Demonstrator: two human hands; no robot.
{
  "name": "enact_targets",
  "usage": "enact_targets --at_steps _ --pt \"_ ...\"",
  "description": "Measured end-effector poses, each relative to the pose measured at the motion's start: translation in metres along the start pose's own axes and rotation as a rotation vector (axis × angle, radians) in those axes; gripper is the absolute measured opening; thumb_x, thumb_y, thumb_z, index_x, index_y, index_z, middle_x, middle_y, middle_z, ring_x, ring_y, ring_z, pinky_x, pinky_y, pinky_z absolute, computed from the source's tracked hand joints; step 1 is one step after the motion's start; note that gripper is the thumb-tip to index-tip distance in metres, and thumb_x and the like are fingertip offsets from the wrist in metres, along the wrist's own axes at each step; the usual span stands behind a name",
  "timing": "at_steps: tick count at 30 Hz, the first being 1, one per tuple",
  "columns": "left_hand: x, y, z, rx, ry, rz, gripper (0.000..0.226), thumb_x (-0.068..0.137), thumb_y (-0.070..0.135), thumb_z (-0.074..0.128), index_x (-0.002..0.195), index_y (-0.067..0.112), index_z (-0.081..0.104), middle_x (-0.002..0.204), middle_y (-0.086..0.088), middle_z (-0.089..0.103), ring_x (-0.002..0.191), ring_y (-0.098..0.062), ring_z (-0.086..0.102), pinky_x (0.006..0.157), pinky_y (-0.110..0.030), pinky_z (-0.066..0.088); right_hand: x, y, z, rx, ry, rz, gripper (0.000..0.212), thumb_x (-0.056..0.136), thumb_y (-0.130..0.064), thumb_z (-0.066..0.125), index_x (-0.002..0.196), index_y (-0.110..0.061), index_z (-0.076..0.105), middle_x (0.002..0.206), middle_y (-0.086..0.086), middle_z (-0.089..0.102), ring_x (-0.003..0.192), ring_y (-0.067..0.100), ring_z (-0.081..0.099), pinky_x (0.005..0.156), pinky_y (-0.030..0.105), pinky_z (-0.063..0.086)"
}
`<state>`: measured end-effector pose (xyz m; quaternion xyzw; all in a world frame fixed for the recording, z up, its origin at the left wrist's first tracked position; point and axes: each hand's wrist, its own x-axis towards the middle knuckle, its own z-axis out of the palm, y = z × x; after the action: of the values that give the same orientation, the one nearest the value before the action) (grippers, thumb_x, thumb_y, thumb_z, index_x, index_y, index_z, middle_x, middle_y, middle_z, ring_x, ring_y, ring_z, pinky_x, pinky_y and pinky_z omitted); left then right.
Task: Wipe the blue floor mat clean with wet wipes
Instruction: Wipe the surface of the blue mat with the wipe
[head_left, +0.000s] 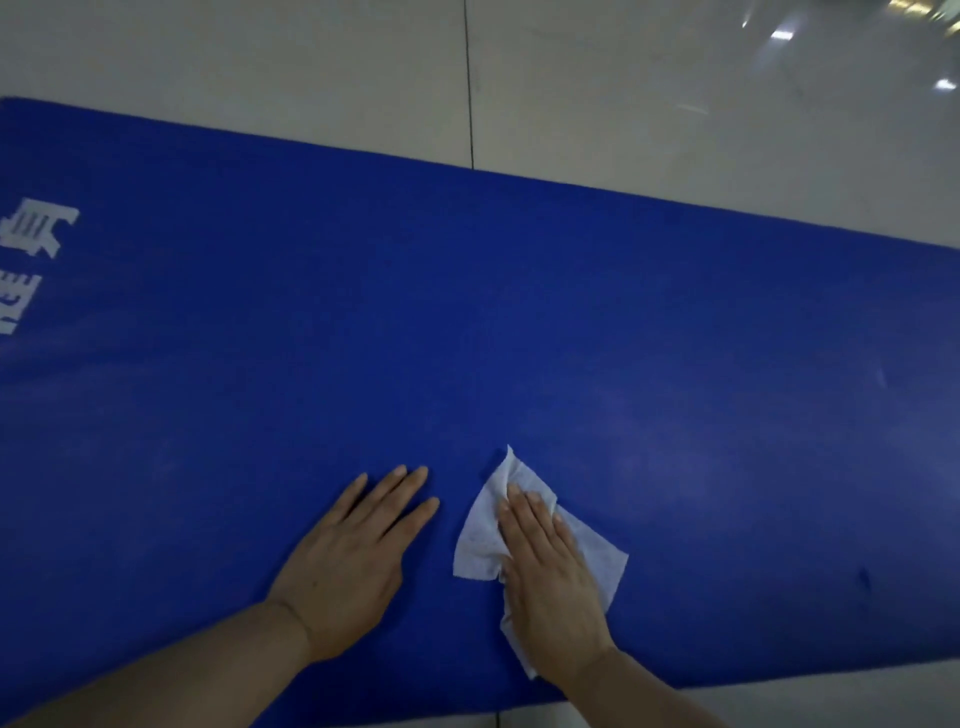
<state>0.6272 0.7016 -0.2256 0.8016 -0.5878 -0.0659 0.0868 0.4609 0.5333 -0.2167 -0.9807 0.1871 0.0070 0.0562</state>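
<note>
Flat open-fingered hands, right (550, 577) on white wipe (480, 540), left (348, 561) on blue mat (519, 312), pale glossy tiles (675, 93) beyond

A pale tiled floor (675, 104) carries the blue mat (467, 322), which lies flat and runs diagonally across it. A dark grout line (469, 83) meets the mat's far edge, and floor shows beyond its near edge too.

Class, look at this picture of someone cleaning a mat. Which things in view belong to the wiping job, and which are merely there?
Part of the job:
blue floor mat
wet wipe, pressed flat under the right hand
left hand, resting flat on the mat

Merely there:
tiled floor
white printed characters on the mat's left end
</note>
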Motion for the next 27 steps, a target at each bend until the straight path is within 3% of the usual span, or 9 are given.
enact_targets --at_steps 4,7,9,11,14,17,21,24,27 --pt "0.006 0.005 -0.006 -0.036 -0.055 -0.043 0.054 0.074 0.019 0.053 0.128 0.018 0.054 0.146 -0.007 0.043 0.137 -0.020 0.033 0.112 -0.041 0.016 0.040 0.018 -0.003 -0.004 -0.020 0.047 0.051 0.090 -0.020 0.026 0.139 -0.008 0.035 0.146 0.003 0.039 0.147 0.012 0.001 0.113 0.030 0.012" --pt "0.037 0.012 -0.014 -0.119 -0.030 -0.126 0.039 0.051 0.005 0.080 0.084 0.021 0.066 0.132 -0.011 0.055 0.130 -0.022 0.041 0.113 -0.038 0.022 0.082 0.036 -0.006 0.008 -0.055 0.161 0.059 0.103 -0.027 0.003 0.137 -0.007 0.046 0.144 0.005 0.045 0.137 0.019 0.037 0.110 0.033 0.016" --pt "0.075 0.018 -0.021 -0.177 -0.003 -0.188 0.036 0.053 0.001 0.080 0.074 0.023 0.060 0.133 -0.012 0.056 0.130 -0.024 0.046 0.113 -0.038 0.032 0.107 0.041 -0.011 0.020 -0.059 0.203 0.057 0.103 -0.032 0.011 0.135 -0.009 0.051 0.143 0.005 0.047 0.131 0.020 0.046 0.109 0.036 0.020" --pt "0.120 0.022 -0.025 -0.242 0.081 -0.261 0.033 0.069 0.001 0.071 0.095 0.021 0.065 0.144 -0.011 0.046 0.137 -0.023 0.038 0.112 -0.037 0.024 0.129 0.047 -0.011 0.022 -0.058 0.180 0.052 0.097 -0.034 0.026 0.134 -0.009 0.053 0.142 0.005 0.048 0.130 0.021 0.047 0.107 0.038 0.022" --pt "0.173 0.023 -0.018 -0.285 0.103 -0.403 0.048 0.094 0.028 0.031 0.137 0.014 0.048 0.156 -0.006 0.025 0.143 -0.015 0.017 0.118 -0.031 0.008 0.166 0.062 -0.013 -0.012 -0.038 0.124 0.056 0.093 -0.037 0.029 0.137 -0.008 0.049 0.145 0.007 0.045 0.133 0.020 0.041 0.107 0.041 0.021" --pt "0.189 0.017 -0.004 -0.205 0.051 -0.422 0.057 0.088 0.034 0.030 0.136 0.011 0.051 0.146 -0.012 0.043 0.136 -0.024 0.039 0.112 -0.038 0.024 0.202 0.081 -0.011 0.026 -0.054 -0.017 0.064 0.091 -0.040 0.017 0.147 -0.011 0.030 0.154 0.004 0.021 0.142 0.018 0.017 0.119 0.041 0.012" --pt "0.182 0.016 0.003 -0.180 0.086 -0.423 0.057 0.089 0.031 0.032 0.143 0.015 0.035 0.149 -0.008 0.039 0.139 -0.018 0.029 0.109 -0.036 0.021 0.229 0.102 -0.023 0.207 -0.073 -0.051 0.068 0.088 -0.034 0.006 0.147 -0.007 0.024 0.153 0.000 0.014 0.143 0.014 0.011 0.119 0.037 0.014" --pt "0.185 0.014 0.003 -0.179 0.065 -0.444 0.051 0.099 0.031 0.016 0.143 0.013 0.032 0.150 -0.008 0.038 0.139 -0.017 0.030 0.110 -0.035 0.021 0.229 0.111 -0.030 0.230 -0.085 0.047 0.061 0.096 -0.038 0.013 0.148 -0.009 0.024 0.155 0.004 0.022 0.144 0.023 0.023 0.116 0.048 0.019" --pt "0.188 0.011 0.001 -0.165 0.000 -0.446 0.051 0.098 0.031 0.011 0.139 0.015 0.036 0.149 -0.005 0.038 0.143 -0.015 0.021 0.113 -0.034 0.017 0.225 0.115 -0.027 0.084 -0.270 0.068 0.061 0.099 -0.052 0.011 0.145 -0.019 0.034 0.152 0.005 0.034 0.138 0.025 0.032 0.106 0.059 0.022"
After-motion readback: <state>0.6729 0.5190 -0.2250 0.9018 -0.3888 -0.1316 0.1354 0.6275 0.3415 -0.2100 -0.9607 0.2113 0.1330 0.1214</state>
